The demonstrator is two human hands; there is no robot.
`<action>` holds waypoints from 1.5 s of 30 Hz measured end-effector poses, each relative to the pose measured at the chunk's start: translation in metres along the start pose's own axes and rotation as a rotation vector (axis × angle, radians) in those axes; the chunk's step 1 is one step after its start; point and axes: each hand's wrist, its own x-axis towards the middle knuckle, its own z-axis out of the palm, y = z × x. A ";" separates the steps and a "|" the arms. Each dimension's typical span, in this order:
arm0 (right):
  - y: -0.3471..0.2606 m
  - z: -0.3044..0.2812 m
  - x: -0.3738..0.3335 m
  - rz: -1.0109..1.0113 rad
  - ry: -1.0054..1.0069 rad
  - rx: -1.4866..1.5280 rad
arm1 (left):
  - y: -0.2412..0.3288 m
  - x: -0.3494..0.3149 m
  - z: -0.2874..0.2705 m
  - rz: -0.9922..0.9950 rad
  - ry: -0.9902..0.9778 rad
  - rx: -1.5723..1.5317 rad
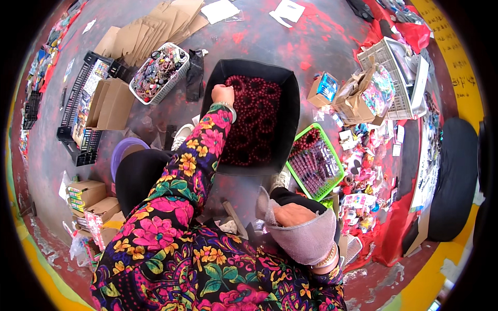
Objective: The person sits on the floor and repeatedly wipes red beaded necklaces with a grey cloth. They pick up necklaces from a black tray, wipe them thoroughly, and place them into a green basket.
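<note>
In front of me stands a black bin (286, 155) filled with dark red beaded bracelets (258, 111). My left hand (223, 95) reaches over its left side, fingers closed, and a beaded bracelet (236, 83) shows at the fingertips. A greyish-pink cloth (306, 239) is wrapped around my right hand (296, 213), which rests closed over my right knee. Its fingertips are hidden by the cloth. To the right of the bin, a green basket (340, 173) holds bagged dark beads (316, 166) and loose bracelets.
At the left are a white basket (155, 101) of mixed trinkets, a black crate (83, 155), an open cardboard box (111, 106) and a purple tub (118, 155). Flattened cardboard (150, 31) lies beyond. Small packages (363, 181) and a pale crate (399, 96) crowd the right.
</note>
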 end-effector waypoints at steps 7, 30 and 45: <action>-0.006 -0.002 0.004 -0.047 0.019 0.030 | -0.094 0.036 -0.020 0.113 -0.088 0.366; 0.251 0.021 -0.172 0.353 0.222 -0.642 | 0.224 -0.255 -0.205 0.303 -1.089 -0.210; 0.311 0.088 -0.009 0.996 0.381 -0.255 | 0.192 -0.244 -0.193 0.403 -1.020 -0.003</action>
